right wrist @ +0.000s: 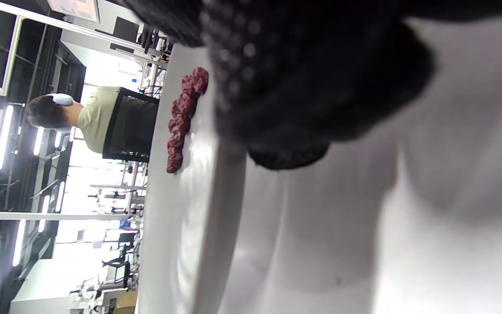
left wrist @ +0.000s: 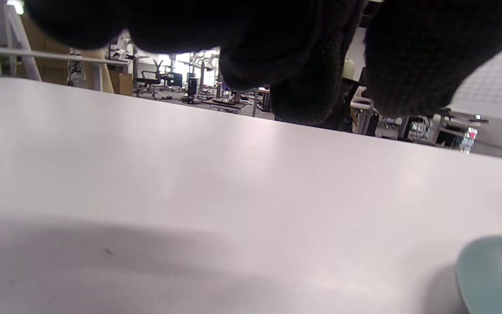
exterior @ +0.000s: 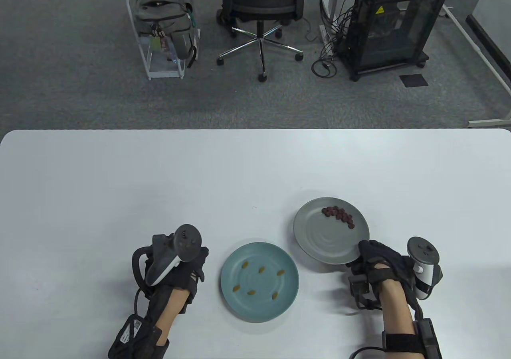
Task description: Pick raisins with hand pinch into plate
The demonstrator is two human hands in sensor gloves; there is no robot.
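A teal plate (exterior: 259, 311) at the table's near middle holds several yellowish raisins (exterior: 261, 270). A grey plate (exterior: 323, 239) to its right carries a row of dark red raisins (exterior: 339, 214) near its far rim. My right hand (exterior: 365, 251) grips the grey plate's near right rim and holds it tilted off the table. In the right wrist view the grey plate (right wrist: 198, 218) shows edge-on with the red raisins (right wrist: 183, 113) beside my fingers (right wrist: 286, 109). My left hand (exterior: 199, 263) rests empty on the table left of the teal plate (left wrist: 495, 274), its fingers (left wrist: 299, 96) hanging above the tabletop.
The white table (exterior: 159, 183) stretches bare to its far edge. Beyond it on the floor stand an office chair (exterior: 259, 12), a cart with a backpack (exterior: 165, 20) and a black cabinet (exterior: 393, 24).
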